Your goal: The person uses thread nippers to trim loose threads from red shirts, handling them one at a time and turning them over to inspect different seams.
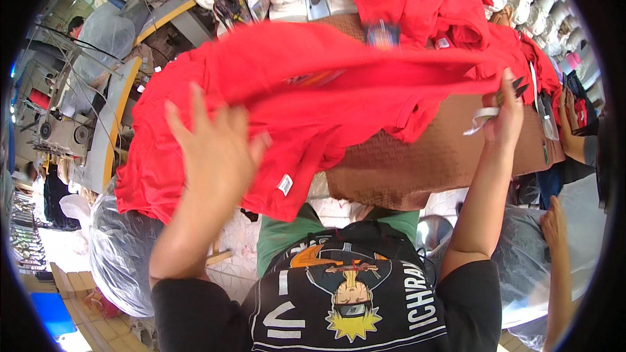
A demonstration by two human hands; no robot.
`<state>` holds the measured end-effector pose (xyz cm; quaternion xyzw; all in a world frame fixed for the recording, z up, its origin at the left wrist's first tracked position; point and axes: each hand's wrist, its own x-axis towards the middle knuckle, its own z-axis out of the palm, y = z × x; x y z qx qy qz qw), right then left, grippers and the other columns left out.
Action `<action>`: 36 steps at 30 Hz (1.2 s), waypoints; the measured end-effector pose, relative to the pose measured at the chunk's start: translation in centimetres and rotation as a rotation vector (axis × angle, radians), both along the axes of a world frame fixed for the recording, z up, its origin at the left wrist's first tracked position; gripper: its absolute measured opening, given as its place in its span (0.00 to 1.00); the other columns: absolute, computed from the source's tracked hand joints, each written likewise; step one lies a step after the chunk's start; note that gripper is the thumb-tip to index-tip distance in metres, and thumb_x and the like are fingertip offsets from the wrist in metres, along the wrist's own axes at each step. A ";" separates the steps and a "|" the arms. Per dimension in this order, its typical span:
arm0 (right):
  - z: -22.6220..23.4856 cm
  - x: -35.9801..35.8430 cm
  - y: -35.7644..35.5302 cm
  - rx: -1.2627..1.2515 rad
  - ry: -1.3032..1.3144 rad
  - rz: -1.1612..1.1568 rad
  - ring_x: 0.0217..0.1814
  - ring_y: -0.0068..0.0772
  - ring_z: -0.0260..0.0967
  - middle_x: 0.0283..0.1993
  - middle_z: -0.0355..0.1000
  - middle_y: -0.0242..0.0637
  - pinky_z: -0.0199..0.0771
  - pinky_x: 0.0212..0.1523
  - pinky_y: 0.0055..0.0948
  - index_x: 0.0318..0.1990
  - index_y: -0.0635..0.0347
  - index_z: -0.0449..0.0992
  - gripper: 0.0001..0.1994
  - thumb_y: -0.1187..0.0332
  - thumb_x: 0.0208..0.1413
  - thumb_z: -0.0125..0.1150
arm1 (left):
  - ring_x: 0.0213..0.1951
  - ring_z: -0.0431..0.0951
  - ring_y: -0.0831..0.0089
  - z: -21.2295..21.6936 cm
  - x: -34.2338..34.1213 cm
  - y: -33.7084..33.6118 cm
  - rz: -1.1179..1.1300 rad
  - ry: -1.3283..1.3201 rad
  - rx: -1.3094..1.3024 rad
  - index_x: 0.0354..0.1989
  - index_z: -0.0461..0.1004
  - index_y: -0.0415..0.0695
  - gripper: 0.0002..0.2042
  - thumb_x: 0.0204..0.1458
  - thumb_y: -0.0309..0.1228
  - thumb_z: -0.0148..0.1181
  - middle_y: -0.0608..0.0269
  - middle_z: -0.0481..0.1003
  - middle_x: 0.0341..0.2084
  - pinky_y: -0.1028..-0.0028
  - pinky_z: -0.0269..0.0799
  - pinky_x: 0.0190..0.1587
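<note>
Red garment (385,72) and one snipper (520,88) seem clamped in right fingers (509,99); left fingers (198,105) spread.

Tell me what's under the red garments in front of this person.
A brown patterned surface shows under part of the red garments, bare toward the person's right. Beneath the rest, the cloth covers whatever is there, so I can't tell.

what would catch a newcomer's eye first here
Probably the bright red garment stretched across the middle, its right end at the right hand, which also holds dark-bladed snips. The left hand, blurred, spreads its fingers over red cloth at left. Below, the person's black shirt shows a yellow-haired cartoon figure.
</note>
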<state>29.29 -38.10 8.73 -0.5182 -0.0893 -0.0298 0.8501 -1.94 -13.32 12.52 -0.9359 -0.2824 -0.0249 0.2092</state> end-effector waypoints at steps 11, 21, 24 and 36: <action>-6.0 -2.7 -1.3 -0.799 -0.256 0.128 0.41 0.18 0.68 0.40 0.77 0.29 0.69 0.44 0.22 0.45 0.62 0.79 0.12 0.65 0.56 0.66 | 0.52 0.75 0.54 -4.3 -1.0 -2.6 -0.372 -0.127 -0.908 0.60 0.67 0.43 0.30 0.49 0.39 0.68 0.50 0.73 0.51 0.62 0.70 0.55; -6.6 -9.1 5.0 -0.840 -0.296 0.620 0.33 0.28 0.73 0.34 0.72 0.35 0.72 0.35 0.28 0.36 0.63 0.78 0.06 0.75 0.50 0.67 | 0.51 0.71 0.77 -8.6 -1.1 2.7 -0.136 -0.700 -1.373 0.58 0.67 0.40 0.22 0.53 0.19 0.57 0.65 0.72 0.48 0.74 0.65 0.57; -7.5 -10.4 4.5 -0.709 -0.440 0.702 0.29 0.23 0.69 0.31 0.69 0.33 0.69 0.28 0.22 0.35 0.61 0.78 0.06 0.78 0.50 0.66 | 0.51 0.72 0.73 -7.6 -3.4 5.3 0.041 -0.551 -1.367 0.56 0.70 0.40 0.21 0.52 0.21 0.59 0.64 0.73 0.49 0.73 0.66 0.56; -8.2 -12.3 3.4 -0.676 -0.697 0.645 0.33 0.33 0.75 0.41 0.74 0.35 0.76 0.31 0.28 0.36 0.58 0.76 0.09 0.76 0.47 0.68 | 0.48 0.75 0.57 -11.1 4.4 -5.6 -0.556 -0.449 -0.606 0.47 0.74 0.43 0.17 0.46 0.22 0.64 0.55 0.75 0.43 0.66 0.70 0.51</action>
